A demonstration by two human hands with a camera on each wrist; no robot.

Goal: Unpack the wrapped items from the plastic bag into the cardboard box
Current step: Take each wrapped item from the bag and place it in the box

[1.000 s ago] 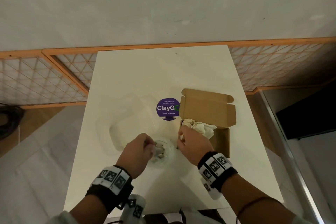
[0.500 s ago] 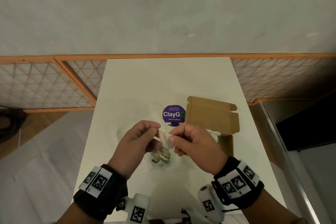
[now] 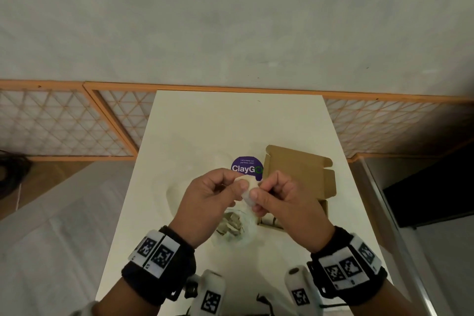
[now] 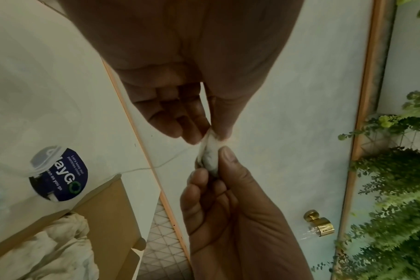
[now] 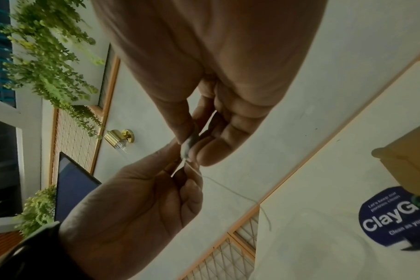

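A clear plastic bag (image 3: pixel 237 226) hangs over the white table (image 3: pixel 230 123) with several paper-wrapped items in its bottom. My left hand (image 3: pixel 237 182) and right hand (image 3: pixel 254 194) meet above it, and each pinches the bag's twisted white neck (image 3: pixel 247 187). In the left wrist view the left hand (image 4: pixel 210 132) pinches the neck (image 4: pixel 210 153) from above, the right thumb from below. In the right wrist view the right hand (image 5: pixel 191 145) pinches the same twist. The open cardboard box (image 3: pixel 300 174) stands just right of my hands, and a white wrapped item (image 4: pixel 60 246) lies inside it.
A purple round ClayGo sticker (image 3: pixel 246 167) lies on the table behind my hands. Some faint clear plastic (image 3: pixel 177 187) lies left of the bag. An orange lattice fence (image 3: pixel 64 123) runs behind the table, close to its far edge. The table's right edge is near the box.
My right hand left the box and joined the left at the bag's neck. Both hands rose and lifted the neck off the table.
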